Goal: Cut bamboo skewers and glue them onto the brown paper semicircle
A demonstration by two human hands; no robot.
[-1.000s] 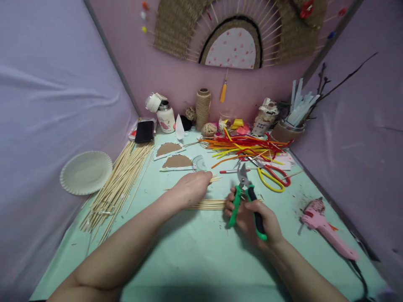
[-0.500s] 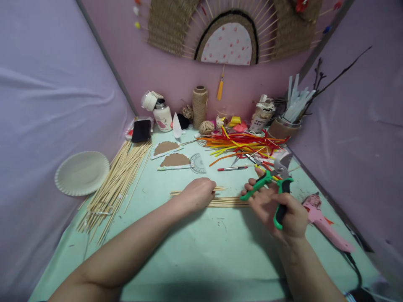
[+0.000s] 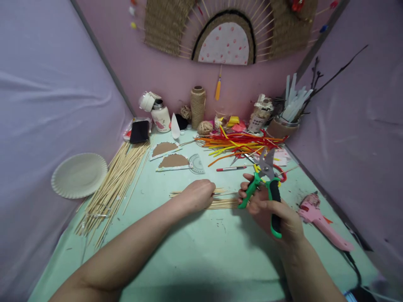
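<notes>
Partly hidden sticks (image 3: pixel 223 204) under flat left hand (image 3: pixel 197 195); shears (image 3: pixel 266 184) in right hand (image 3: pixel 270 212).

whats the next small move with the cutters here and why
Probably bring the green-handled cutters down and left to the loose end of the short row of bamboo sticks. The right hand holds the cutters raised above the mat with blades pointing away, while the left hand already presses the sticks flat, so they look steadied for a cut.

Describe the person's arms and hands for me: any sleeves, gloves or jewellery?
Both forearms are bare with no sleeve in view. The left hand and right hand wear no gloves, and no rings, watch or bracelet can be seen.
</notes>
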